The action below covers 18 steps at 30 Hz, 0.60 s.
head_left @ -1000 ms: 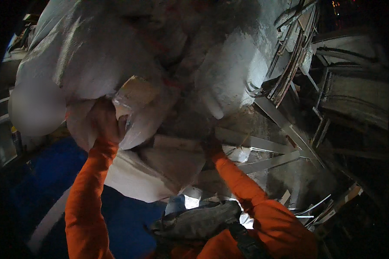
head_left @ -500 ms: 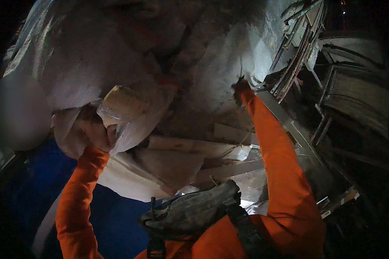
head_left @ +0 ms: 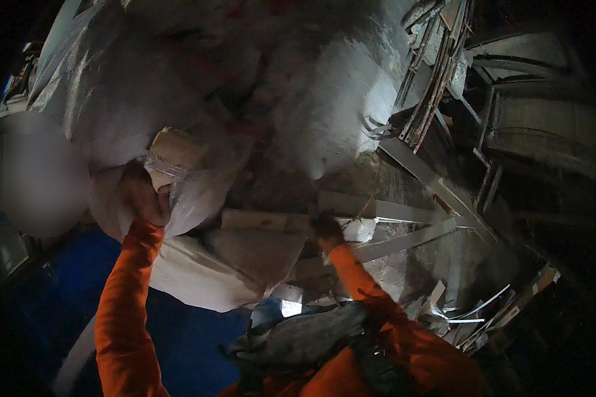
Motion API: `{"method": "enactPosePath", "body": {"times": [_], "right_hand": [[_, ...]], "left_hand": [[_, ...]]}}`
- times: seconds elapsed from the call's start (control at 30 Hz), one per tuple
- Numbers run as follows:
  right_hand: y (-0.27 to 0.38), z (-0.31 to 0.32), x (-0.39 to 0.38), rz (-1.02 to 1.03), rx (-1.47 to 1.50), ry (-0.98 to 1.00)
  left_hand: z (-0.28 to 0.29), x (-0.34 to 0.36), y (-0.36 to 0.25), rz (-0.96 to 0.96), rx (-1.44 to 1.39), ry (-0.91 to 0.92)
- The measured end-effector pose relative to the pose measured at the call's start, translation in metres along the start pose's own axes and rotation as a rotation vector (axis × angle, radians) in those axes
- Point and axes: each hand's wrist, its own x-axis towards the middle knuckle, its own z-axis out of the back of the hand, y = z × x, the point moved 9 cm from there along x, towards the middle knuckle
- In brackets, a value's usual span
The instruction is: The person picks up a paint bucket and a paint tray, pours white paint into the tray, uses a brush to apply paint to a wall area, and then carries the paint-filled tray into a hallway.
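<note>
My left hand (head_left: 139, 198) is closed round the lower edge of a tan, blocky piece (head_left: 175, 149) with a shiny clear film over part of it. About that hand bulges a pale, translucent sack or sheet (head_left: 202, 202). My right hand (head_left: 326, 233) reaches over a light flat strip (head_left: 265, 220) near the middle. It is dark and smeared, so I cannot tell how its fingers are set or whether they touch the strip. Orange sleeves cover both my arms. A dusty grey sheet (head_left: 112, 99) rises beyond my left hand.
Grey metal bars (head_left: 417, 165) cross at the right, below a bundle of thin rods (head_left: 440, 79). Loose white strips and scraps (head_left: 470, 317) lie at the lower right. A blue surface (head_left: 192, 331) spreads at the lower left. A dark pouch (head_left: 298, 334) hangs at my front.
My right hand has come back from the bars at the upper right and moved left and nearer, over the light strip. My left hand keeps its hold on the tan piece.
</note>
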Motion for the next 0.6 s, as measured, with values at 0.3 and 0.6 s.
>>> {"method": "enactPosePath", "body": {"times": [0.3, 0.6], "right_hand": [[0.022, -0.007, 0.034, 0.374, -0.473, 0.521], [-0.026, 0.12, 0.191, -0.328, 0.343, 0.36]], "left_hand": [[0.005, 0.006, -0.01, 0.035, 0.01, -0.009], [0.011, -0.011, -0.007, 0.016, 0.066, -0.032]]}}
